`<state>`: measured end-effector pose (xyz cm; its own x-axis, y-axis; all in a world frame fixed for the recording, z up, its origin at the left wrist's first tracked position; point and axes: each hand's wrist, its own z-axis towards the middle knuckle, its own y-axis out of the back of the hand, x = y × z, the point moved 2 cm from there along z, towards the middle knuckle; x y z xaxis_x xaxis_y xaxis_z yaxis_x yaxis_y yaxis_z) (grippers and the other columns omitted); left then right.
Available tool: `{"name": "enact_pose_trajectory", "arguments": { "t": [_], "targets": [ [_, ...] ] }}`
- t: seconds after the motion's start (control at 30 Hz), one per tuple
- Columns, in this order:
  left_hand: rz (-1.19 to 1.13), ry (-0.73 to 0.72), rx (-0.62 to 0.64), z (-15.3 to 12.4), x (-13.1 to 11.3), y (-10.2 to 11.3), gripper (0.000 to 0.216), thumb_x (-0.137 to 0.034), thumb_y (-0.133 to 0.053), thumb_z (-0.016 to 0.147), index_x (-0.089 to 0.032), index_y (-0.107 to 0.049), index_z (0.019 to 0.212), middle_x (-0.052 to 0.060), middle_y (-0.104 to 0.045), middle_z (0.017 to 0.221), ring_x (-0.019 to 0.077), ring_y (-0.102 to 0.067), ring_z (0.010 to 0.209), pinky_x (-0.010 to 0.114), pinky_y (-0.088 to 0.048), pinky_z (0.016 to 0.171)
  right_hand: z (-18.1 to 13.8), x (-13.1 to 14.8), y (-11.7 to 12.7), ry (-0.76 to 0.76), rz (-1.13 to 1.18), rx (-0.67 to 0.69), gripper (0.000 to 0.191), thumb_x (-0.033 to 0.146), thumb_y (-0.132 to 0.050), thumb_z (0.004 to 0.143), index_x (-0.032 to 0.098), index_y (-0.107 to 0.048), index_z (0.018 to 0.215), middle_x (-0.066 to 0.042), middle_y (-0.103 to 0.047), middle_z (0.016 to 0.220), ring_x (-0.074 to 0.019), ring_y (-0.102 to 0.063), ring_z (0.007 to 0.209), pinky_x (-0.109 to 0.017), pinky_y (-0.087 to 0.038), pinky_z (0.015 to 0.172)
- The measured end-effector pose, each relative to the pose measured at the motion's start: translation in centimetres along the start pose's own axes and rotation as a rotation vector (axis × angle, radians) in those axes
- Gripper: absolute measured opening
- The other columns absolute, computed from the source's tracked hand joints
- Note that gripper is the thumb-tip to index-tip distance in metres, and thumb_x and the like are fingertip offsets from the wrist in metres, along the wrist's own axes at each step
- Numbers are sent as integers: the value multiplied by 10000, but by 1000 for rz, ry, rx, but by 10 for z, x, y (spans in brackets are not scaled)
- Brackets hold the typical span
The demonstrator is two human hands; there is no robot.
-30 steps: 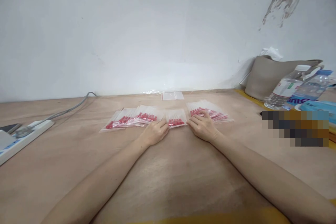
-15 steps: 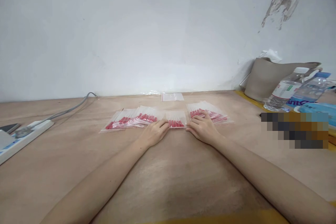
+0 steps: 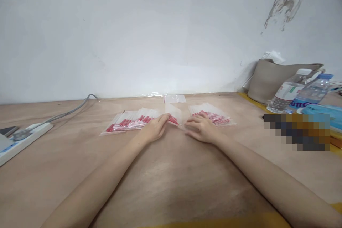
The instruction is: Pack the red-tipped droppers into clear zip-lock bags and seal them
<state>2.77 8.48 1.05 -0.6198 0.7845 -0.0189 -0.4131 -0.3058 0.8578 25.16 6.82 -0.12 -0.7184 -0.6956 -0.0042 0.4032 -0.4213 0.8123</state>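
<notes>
My left hand (image 3: 157,128) pinches the left edge of a small clear plastic bag (image 3: 174,111) with red pieces inside. That bag is tilted, its left side lifted off the table. My right hand (image 3: 202,128) rests to the right of it, fingers apart and slightly bent, thumb near the bag's lower right corner. Just beyond the right hand lies a fanned pile of similar bags (image 3: 217,117). Another spread of bags with red pieces (image 3: 128,121) is left of my left hand, partly behind it. What the red pieces are is too small to tell.
An unfilled-looking clear bag (image 3: 175,98) lies near the wall. On the left are a white power strip (image 3: 29,140) with a grey cable (image 3: 77,108) and a dark flat device (image 3: 8,130). Water bottles (image 3: 290,91), a beige container (image 3: 267,80) and a blue packet (image 3: 323,114) stand or lie right.
The middle bag, flat between both hands before, now has its left side raised by my left hand. My right hand's fingers have come off its right edge and spread a little.
</notes>
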Motion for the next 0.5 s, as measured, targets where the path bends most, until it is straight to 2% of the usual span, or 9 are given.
{"name": "enact_pose_trajectory", "arguments": {
  "t": [0.13,0.2,0.27,0.33,0.4,0.43,0.5],
  "targets": [
    [45,66,-5,-7,21,14,203,-193,-294,903,-169,-417,1063,89,-519,1167,177,-567,954,296,-445,793,-3,-26,9,-244,-122,-95,255,344,-499,784,220,-630,963,-76,-614,1042,-209,-531,967,-410,-241,905],
    [72,88,13,-11,26,18,209,-210,-302,899,-171,-440,1050,77,-572,1069,183,-588,860,310,-444,747,-6,-34,7,-291,-176,-36,265,333,-509,768,240,-621,988,-69,-606,1065,-220,-524,985,-438,-213,918],
    [104,103,25,-12,28,21,213,-227,-327,883,-169,-472,1028,69,-607,967,202,-587,818,355,-419,769,-8,-37,3,-311,-217,43,251,301,-489,777,253,-624,984,-58,-613,1058,-220,-530,973,-448,-206,917],
    [134,104,25,-12,25,23,243,-282,-413,840,-168,-489,1041,77,-607,973,242,-559,896,426,-353,855,-7,-38,-1,-322,-250,95,229,251,-459,795,248,-645,927,-50,-631,1023,-214,-540,952,-435,-218,909],
    [169,60,49,-11,21,23,390,-370,-507,780,-183,-471,1120,88,-569,1095,285,-484,1037,472,-269,926,-6,-37,-4,-317,-269,112,230,213,-438,811,229,-661,865,-50,-644,986,-206,-549,931,-402,-250,895],
    [187,26,78,-10,19,22,448,-407,-530,763,-203,-459,1156,82,-535,1163,297,-438,1097,475,-246,943,-5,-37,-5,-313,-269,106,235,204,-430,818,219,-662,856,-53,-648,974,-203,-556,917,-381,-274,878],
    [220,-32,150,-9,18,17,424,-415,-499,798,-255,-453,1188,50,-503,1224,286,-404,1138,455,-260,934,-3,-34,-7,-298,-233,73,247,202,-412,836,205,-656,875,-60,-651,960,-192,-568,886,-336,-329,828]
  ]
}}
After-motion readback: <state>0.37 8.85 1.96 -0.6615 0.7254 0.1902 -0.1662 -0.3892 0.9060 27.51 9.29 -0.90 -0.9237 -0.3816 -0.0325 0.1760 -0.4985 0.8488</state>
